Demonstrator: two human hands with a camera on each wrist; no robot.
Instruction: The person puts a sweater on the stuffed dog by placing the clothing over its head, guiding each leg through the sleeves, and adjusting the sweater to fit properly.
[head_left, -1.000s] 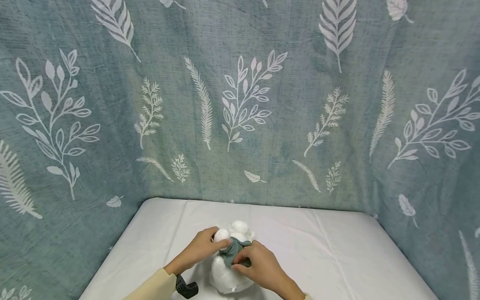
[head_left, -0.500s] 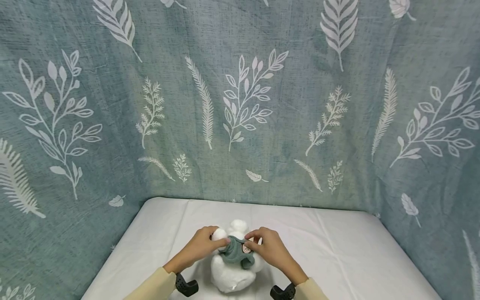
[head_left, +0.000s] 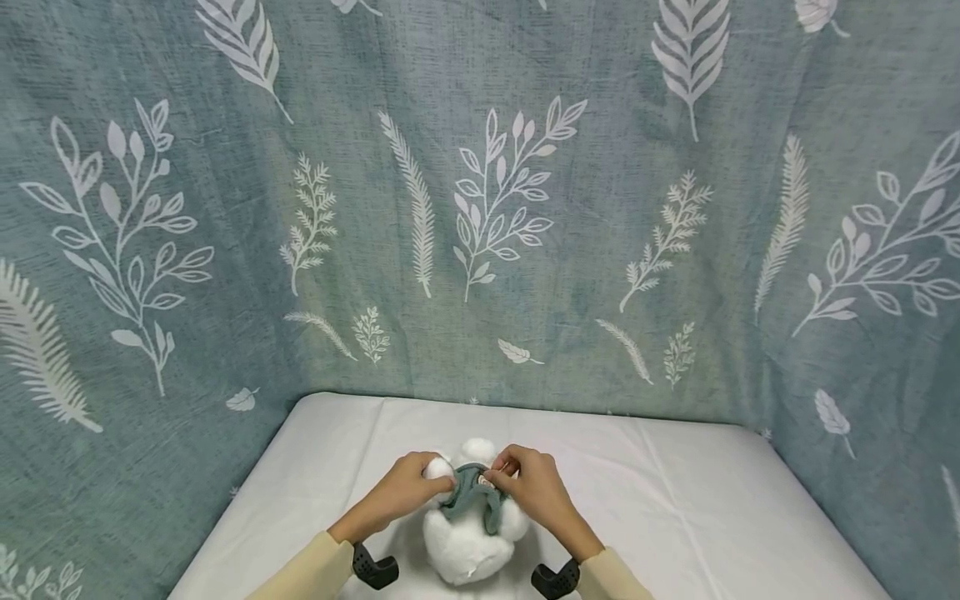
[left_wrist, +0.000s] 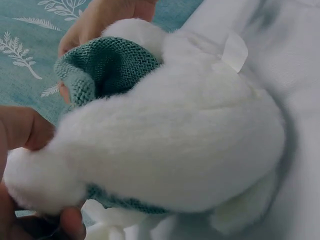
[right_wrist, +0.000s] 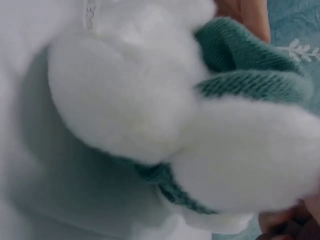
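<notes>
A white plush toy (head_left: 467, 550) lies on the white surface, wearing a green knitted garment (head_left: 469, 478). My left hand (head_left: 403, 492) grips one rounded white limb of the toy, fingers on one side and thumb on the other. In the left wrist view, that limb (left_wrist: 42, 175) sits between the left fingers. My right hand (head_left: 534, 490) pinches the garment beside a small round patch on it. The knit bunches up there, and bare white plush shows below. In the right wrist view, the green knit (right_wrist: 255, 86) stands in loose folds above another white limb (right_wrist: 245, 152).
A white fabric tag (left_wrist: 235, 52) sticks up from the toy's body. The white-covered table (head_left: 675, 508) reaches back to a blue-green curtain (head_left: 555, 358) with leaf prints, which hangs on several sides. Black camera mounts (head_left: 375, 568) sit at both wrists.
My right hand has moved from the garment's lower part up to near the patch. The knit is now pulled up toward the toy's head, uncovering more white plush. The left hand keeps its grip.
</notes>
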